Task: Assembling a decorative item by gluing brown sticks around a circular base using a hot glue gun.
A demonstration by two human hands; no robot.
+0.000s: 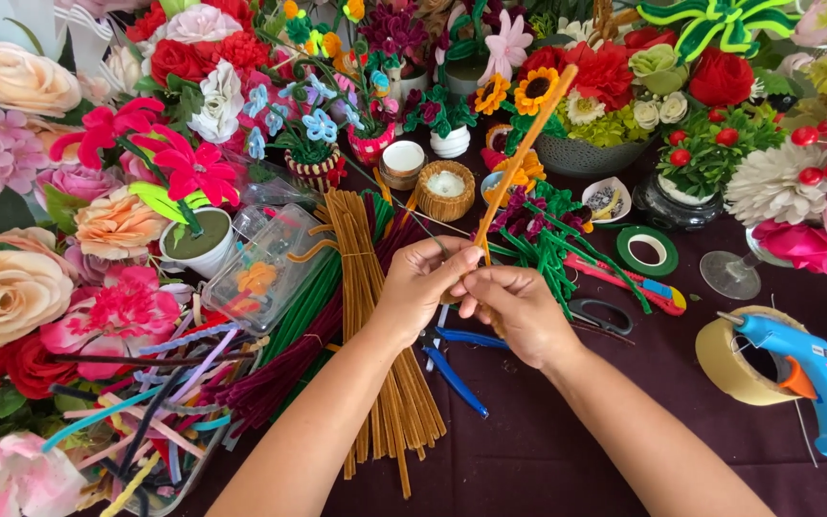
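Observation:
My left hand [423, 284] and my right hand [519, 308] meet over the middle of the table, both pinching the lower end of an orange pipe cleaner [526, 148] that slants up and to the right. Under my left forearm lies a bundle of tan pipe cleaners [368, 287]. Blue-handled pliers [454, 364] lie on the dark cloth just below my hands.
Handmade flowers fill the left side and the back. A clear box [265, 268], green pipe cleaners [547, 244], green tape roll [647, 251], scissors [597, 311] and a box cutter [638, 285] lie around. A blue glue gun [811, 378] rests on a tape roll [725, 359] at right.

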